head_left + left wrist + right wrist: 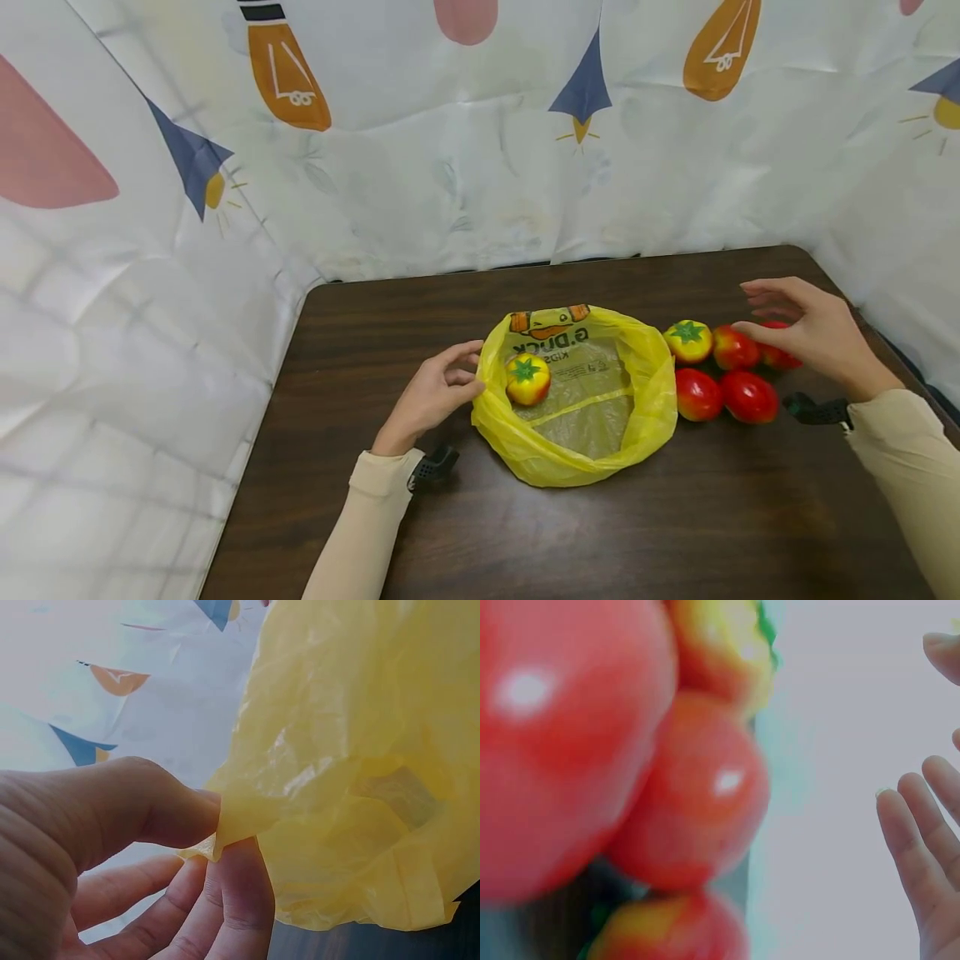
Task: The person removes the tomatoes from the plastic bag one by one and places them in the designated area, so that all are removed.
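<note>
A yellow plastic bag (651, 421) with a printed duck stands on the table, its mouth spread wide and its rim rolled outward. Inside, toward the left, sits one yellow-red tomato (528, 380) with a green star-shaped top. My left hand (431, 392) pinches the bag's left edge between thumb and fingers, as the left wrist view shows with the yellow film (322, 765). Over the right end of a tomato group hovers my right hand (817, 337), fingers apart and holding nothing. Several tomatoes (750, 397) lie right of the bag, mostly red; one (687, 342) is yellow on top.
The dark wooden table (360, 358) ends at a back edge against a white printed cloth (480, 183). More cloth (135, 400) hangs on the left. A black wrist device (435, 468) sits on each forearm.
</note>
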`<state>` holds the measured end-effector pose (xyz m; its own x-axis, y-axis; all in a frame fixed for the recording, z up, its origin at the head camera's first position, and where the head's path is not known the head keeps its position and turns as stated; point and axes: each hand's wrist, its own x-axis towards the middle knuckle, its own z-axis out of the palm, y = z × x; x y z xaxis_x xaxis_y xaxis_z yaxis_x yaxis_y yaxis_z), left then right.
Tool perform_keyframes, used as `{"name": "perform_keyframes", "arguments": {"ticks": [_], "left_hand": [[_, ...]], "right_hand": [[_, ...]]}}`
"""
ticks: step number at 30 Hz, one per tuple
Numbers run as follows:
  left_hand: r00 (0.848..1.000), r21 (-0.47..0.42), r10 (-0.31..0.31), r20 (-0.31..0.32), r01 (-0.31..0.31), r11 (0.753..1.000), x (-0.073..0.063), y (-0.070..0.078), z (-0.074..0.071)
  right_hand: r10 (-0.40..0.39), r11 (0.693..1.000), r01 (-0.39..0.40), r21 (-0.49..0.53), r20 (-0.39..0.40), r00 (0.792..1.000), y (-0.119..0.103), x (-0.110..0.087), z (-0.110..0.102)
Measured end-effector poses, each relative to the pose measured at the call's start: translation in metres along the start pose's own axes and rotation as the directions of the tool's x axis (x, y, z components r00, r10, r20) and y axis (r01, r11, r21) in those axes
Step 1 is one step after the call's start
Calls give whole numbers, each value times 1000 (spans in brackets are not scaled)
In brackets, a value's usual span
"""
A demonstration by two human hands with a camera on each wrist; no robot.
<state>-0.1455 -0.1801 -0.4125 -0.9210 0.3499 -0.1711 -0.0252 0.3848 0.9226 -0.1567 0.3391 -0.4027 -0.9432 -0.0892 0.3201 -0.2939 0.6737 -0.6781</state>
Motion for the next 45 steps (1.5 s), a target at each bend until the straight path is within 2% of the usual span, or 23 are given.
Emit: {"name": "perform_keyframes", "arguments": {"ticks": [10,14,18,20,29,37,40,45], "left_hand": [[1000,-10,11,9,-11,1000,-2,3,0],[1000,-19,18,10,-18,1000,-5,4,-1],[1000,-18,22,8,-22,1000,-4,4,-1],[1000,-14,22,6,-22,1000,-3,3,-1],[1000,7,21,-11,-21,1000,-3,4,-1],[1000,9,24,-17,-24,1000,-4,4,-2],[999,11,27,-17,-27,1000,-4,4,-2],[999,20,33,-20,-33,999,-3,4,-1]], "right_hand": [[-27,1000,27,7,61,998,-33,15,20],[-104,994,102,38,71,992,-48,23,32],[-194,980,189,63,78,978,-62,30,47],[-235,971,229,69,96,967,-68,34,56],[-333,941,310,138,204,920,-96,45,93],[-404,914,366,176,301,864,-117,53,123],[-424,905,377,196,337,841,-123,55,133],[-409,912,356,204,409,816,-128,58,148]]}}
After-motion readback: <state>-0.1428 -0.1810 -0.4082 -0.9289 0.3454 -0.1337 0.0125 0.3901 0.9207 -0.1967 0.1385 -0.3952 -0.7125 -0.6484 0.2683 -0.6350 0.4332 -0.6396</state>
